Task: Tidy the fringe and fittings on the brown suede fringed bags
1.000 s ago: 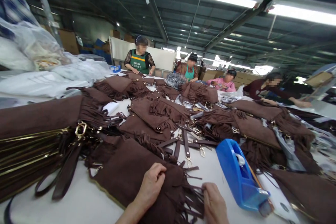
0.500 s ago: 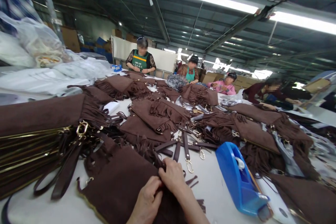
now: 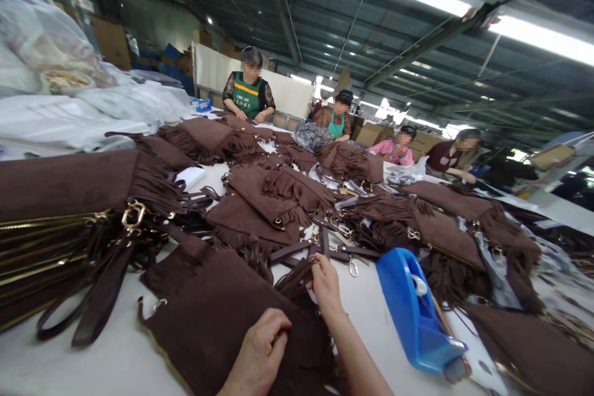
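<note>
A dark brown suede-like bag with fringe lies on the table in front of me, its zipper edge at the lower left. On its right part rests my left hand, fingers curled and closed on the bag's material. Higher and to the right, my right hand pinches several strands of the fringe. Just beyond that hand lie dark wrist straps with gold clips. A blue tape dispenser stands to the right of my right hand.
Stacked brown bags with gold zippers lie at left, and more fringed bags cover the table ahead. White plastic wrapping is heaped at the far left. Several co-workers, one in a green apron, are across the table.
My right hand has moved up and away from my left hand, drawing fringe strands with it. My left hand stays on the bag. The view has shifted slightly.
</note>
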`<state>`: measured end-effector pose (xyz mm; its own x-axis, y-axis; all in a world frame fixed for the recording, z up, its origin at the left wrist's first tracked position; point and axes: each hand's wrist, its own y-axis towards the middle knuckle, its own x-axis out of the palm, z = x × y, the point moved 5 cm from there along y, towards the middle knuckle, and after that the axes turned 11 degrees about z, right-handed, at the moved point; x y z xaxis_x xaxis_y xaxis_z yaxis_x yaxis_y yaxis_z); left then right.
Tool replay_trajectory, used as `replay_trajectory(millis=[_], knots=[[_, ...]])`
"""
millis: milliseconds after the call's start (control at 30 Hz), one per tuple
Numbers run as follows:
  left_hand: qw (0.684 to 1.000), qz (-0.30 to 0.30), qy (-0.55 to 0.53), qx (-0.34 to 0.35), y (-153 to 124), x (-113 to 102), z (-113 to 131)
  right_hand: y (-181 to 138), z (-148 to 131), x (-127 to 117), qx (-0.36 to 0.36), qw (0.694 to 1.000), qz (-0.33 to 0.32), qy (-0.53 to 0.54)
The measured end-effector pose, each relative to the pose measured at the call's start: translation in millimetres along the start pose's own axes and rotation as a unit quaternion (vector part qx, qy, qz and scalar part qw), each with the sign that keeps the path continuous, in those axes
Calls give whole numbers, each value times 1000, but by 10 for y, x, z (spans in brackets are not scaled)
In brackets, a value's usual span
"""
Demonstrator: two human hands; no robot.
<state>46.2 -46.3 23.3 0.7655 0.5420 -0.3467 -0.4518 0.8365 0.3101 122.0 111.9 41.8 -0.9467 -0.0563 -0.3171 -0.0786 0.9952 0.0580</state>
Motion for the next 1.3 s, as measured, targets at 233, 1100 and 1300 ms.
replay_trajectory(millis=[233, 1100, 1300], knots=[[999, 3, -21, -39, 28, -20, -27, -75, -84, 95, 104, 984, -80, 120], [884, 138, -378, -239, 638, -133, -411, -544, -142, 248, -2, 981, -150, 121], [878, 162, -380, -240, 637, -169, -451, -442, 86, 248, 32, 988, -48, 140]])
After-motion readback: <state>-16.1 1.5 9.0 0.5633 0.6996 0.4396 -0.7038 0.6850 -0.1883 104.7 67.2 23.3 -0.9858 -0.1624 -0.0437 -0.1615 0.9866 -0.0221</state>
